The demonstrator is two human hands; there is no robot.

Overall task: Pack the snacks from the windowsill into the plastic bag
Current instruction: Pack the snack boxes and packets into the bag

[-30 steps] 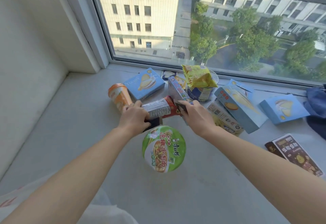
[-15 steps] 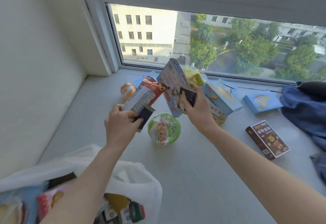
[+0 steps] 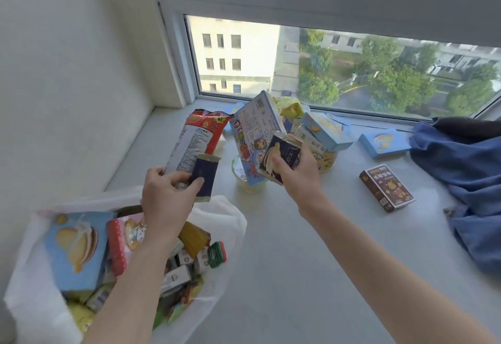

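Both hands drawn back from sill pile since half second ago, snacks lifted clear. Left hand point(image 3: 168, 197) grips red packet point(image 3: 196, 135) plus navy sachet point(image 3: 205, 178); plastic bag point(image 3: 227, 216), part full, directly beneath. Right hand point(image 3: 298, 178) clamps blue box point(image 3: 253, 129) and dark wafer packet point(image 3: 283, 158) together, just right of left-hand load. Brown box point(image 3: 387, 187) on windowsill point(image 3: 284, 262), further right of that grip.
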